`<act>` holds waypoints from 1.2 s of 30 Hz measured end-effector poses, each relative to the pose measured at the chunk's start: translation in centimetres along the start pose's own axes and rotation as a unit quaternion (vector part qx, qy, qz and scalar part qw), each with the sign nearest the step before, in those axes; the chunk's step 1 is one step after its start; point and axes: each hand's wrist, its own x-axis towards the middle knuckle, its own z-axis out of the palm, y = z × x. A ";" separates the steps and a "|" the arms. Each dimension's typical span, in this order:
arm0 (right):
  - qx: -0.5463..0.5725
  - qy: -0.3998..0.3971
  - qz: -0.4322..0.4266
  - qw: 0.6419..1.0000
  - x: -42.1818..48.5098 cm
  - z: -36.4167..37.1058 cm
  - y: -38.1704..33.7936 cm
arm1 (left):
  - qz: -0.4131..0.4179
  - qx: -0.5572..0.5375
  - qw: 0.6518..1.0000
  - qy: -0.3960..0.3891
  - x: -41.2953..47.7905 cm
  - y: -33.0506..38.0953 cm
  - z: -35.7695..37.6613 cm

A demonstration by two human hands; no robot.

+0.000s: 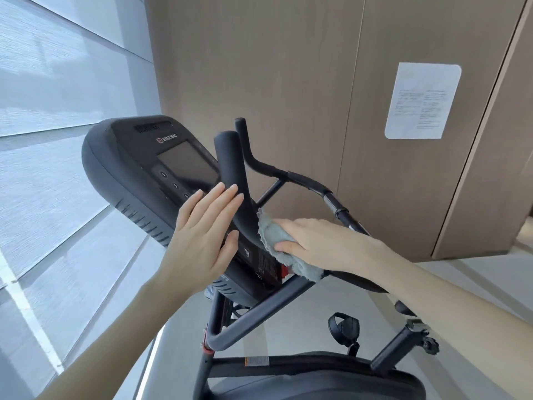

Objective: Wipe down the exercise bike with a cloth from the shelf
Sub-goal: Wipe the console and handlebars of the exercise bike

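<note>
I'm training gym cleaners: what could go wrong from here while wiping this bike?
The left hand lies flat beside the buttons of the console; a slip might press one. The cloth that the right hand grips on the handlebar trails a loose end near a red part under the console; it might snag there.

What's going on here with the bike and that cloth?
A person is wiping down an exercise bike. Their right hand grips a grey-blue cloth and presses it against the lower bend of the handlebar, close to the console. The left hand lies flat, fingers straight, against the upright end of the handlebar beside the screen, seemingly to steady it.
</note>
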 end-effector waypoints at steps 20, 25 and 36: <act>-0.102 0.147 0.034 0.983 -2.0 4.3 0.0 | 0.045 0.017 0.999 0.023 -1.0 0.0 1.2; -0.150 0.145 0.015 0.978 -5.1 4.7 1.5 | 0.049 0.040 0.998 -0.004 -1.2 0.1 2.1; 0.420 0.328 0.021 0.846 3.0 -4.4 -1.6 | 0.022 -0.029 0.998 0.055 -1.2 -0.9 0.9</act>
